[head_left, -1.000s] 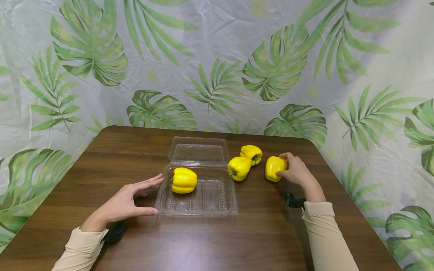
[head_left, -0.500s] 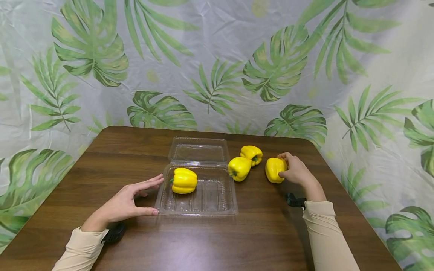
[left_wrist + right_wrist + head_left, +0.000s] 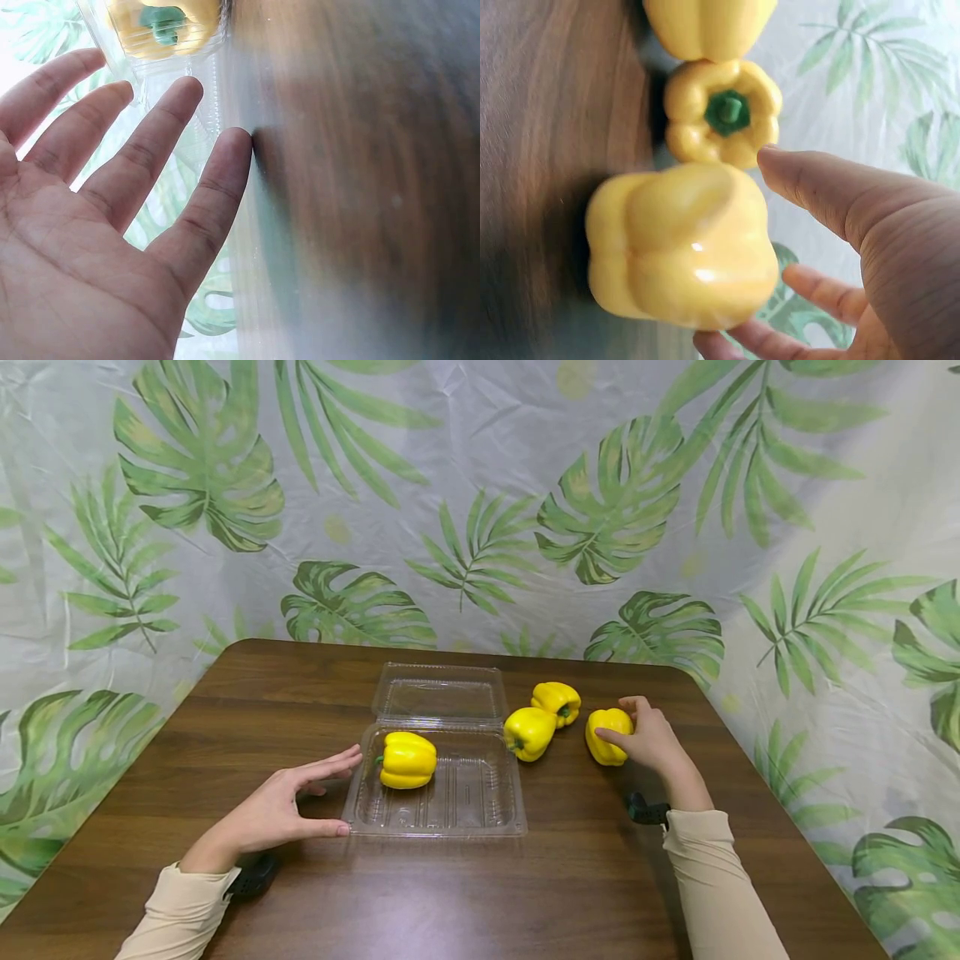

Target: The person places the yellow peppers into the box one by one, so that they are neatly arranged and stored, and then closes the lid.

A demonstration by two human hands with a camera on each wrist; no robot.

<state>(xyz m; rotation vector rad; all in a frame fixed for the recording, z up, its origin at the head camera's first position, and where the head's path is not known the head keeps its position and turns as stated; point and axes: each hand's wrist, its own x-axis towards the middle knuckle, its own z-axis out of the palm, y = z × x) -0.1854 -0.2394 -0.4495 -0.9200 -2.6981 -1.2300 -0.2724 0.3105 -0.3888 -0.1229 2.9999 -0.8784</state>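
In the head view a yellow bell pepper [image 3: 407, 761] lies on its side in the base of a clear plastic clamshell container [image 3: 480, 827]. My left hand [image 3: 281, 806] is at the container's left edge, fingers spread and thumb by the near left corner. The left wrist view has these fingers [image 3: 217, 180] straight and holding nothing. My right hand [image 3: 654, 743] is around another bell pepper [image 3: 611, 747] on the table. In the right wrist view its thumb [image 3: 810, 180] stands apart from that pepper, while fingertips [image 3: 716, 345] are close against the pepper's other side; contact is unclear.
Two more yellow bell peppers, a nearer one [image 3: 529, 735] and a farther one [image 3: 555, 700], sit together right of the container. The container's lid [image 3: 438, 693] lies folded back behind its base. A leaf-print curtain [image 3: 480, 527] hangs behind the brown wooden table [image 3: 465, 902].
My right thumb has lifted off the pepper's near side and shifted left over it. That pepper sits slightly closer to me than a second ago. My left hand has stayed still.
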